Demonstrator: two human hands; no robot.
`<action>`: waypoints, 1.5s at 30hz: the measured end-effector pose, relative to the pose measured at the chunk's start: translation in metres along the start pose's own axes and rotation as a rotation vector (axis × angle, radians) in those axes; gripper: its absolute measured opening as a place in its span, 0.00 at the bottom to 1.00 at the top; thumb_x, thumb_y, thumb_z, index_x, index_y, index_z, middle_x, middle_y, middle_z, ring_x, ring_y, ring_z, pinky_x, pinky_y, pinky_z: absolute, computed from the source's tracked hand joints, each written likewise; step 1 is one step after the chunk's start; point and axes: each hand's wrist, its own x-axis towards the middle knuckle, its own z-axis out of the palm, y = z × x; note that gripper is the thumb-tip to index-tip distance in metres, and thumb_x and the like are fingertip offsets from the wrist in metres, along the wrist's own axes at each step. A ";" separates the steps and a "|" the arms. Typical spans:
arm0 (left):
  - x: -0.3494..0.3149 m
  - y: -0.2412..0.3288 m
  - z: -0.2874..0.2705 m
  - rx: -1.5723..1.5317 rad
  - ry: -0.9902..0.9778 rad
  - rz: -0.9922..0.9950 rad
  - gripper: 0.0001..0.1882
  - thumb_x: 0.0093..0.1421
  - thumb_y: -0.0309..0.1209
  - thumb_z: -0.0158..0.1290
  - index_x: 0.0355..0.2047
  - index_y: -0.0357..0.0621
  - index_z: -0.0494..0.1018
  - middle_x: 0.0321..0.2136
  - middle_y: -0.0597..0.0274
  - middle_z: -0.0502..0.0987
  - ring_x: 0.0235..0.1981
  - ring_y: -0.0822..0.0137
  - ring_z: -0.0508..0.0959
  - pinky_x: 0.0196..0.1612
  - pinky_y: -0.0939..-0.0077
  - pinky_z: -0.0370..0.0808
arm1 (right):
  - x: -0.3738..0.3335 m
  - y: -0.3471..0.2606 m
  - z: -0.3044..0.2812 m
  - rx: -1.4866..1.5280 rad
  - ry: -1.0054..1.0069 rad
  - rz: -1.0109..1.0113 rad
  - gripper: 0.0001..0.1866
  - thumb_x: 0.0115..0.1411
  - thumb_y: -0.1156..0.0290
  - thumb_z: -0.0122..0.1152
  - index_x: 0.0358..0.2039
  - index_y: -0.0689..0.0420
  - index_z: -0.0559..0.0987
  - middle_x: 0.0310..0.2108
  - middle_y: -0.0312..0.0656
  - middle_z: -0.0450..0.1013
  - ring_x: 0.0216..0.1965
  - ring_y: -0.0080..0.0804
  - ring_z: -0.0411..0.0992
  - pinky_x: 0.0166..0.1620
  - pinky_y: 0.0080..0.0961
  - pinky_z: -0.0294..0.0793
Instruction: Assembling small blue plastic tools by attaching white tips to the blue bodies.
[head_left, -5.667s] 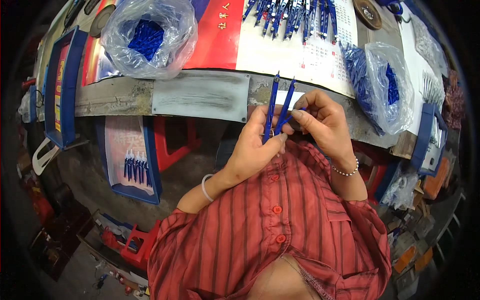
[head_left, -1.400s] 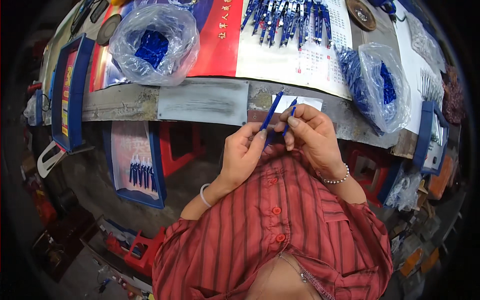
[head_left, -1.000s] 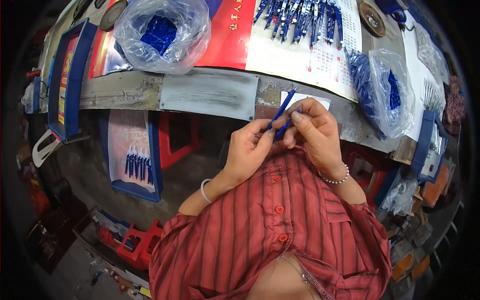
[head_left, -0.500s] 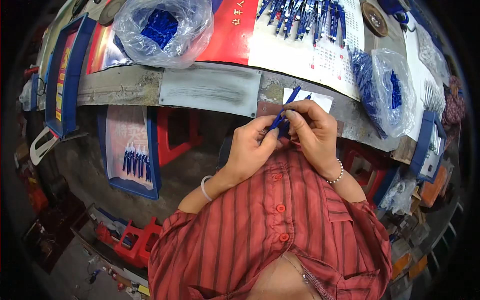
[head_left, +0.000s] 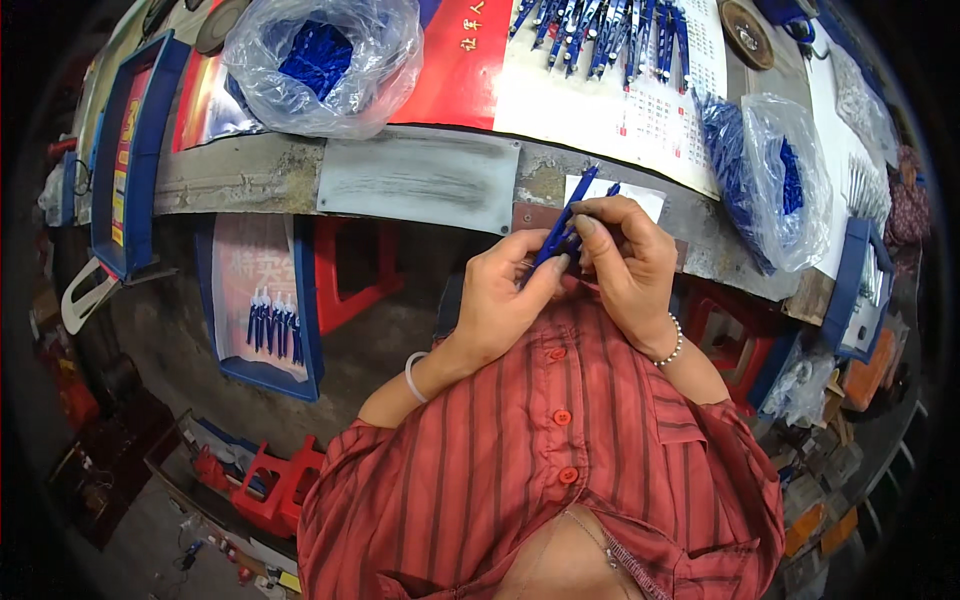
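In front of my chest, my left hand is closed on a slim blue pen between thumb and fingers. The pen tilts up and to the right, its upper end over the table's front edge. Close beside it, my right hand is pinched, thumb against forefinger, right next to the pen's barrel. Another dark blue pen-like piece pokes out past the right fingers, mostly hidden by them. A small white sheet lies on the table edge behind the hands.
Clear bags of blue parts stand on the table, one at left and one at right. Many blue pens lie on a printed sheet. A blue tray with several pens sits lower left, beside a red stool.
My right fingertips have shifted slightly along the blue pen, a little away from it. The left hand keeps its hold, nearly still.
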 end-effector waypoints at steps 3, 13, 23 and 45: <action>0.000 -0.003 0.000 -0.002 -0.063 0.000 0.12 0.61 0.20 0.48 0.46 0.31 0.68 0.33 0.63 0.76 0.29 0.80 0.74 0.31 0.87 0.73 | -0.001 0.006 0.001 -0.025 -0.008 -0.067 0.06 0.60 0.78 0.55 0.37 0.66 0.75 0.28 0.35 0.71 0.20 0.12 0.65 0.22 0.10 0.64; 0.001 -0.004 0.000 -0.026 -0.007 0.080 0.09 0.62 0.26 0.48 0.38 0.33 0.71 0.25 0.60 0.77 0.23 0.78 0.76 0.25 0.84 0.72 | 0.001 0.010 -0.001 -0.136 -0.083 -0.143 0.12 0.58 0.80 0.56 0.43 0.65 0.72 0.33 0.38 0.70 0.21 0.13 0.64 0.23 0.10 0.63; 0.004 0.008 0.006 0.212 0.005 0.404 0.05 0.62 0.24 0.45 0.33 0.34 0.69 0.21 0.60 0.71 0.17 0.76 0.72 0.20 0.81 0.68 | -0.002 -0.002 0.003 0.609 0.039 0.457 0.22 0.53 0.77 0.63 0.48 0.63 0.69 0.40 0.40 0.70 0.33 0.21 0.68 0.38 0.18 0.68; 0.003 0.011 0.013 0.050 0.063 0.276 0.09 0.64 0.28 0.43 0.32 0.35 0.68 0.13 0.65 0.70 0.13 0.79 0.70 0.16 0.83 0.66 | 0.004 0.001 0.030 0.584 0.089 0.249 0.03 0.57 0.75 0.57 0.30 0.60 0.75 0.25 0.32 0.71 0.25 0.15 0.65 0.29 0.14 0.66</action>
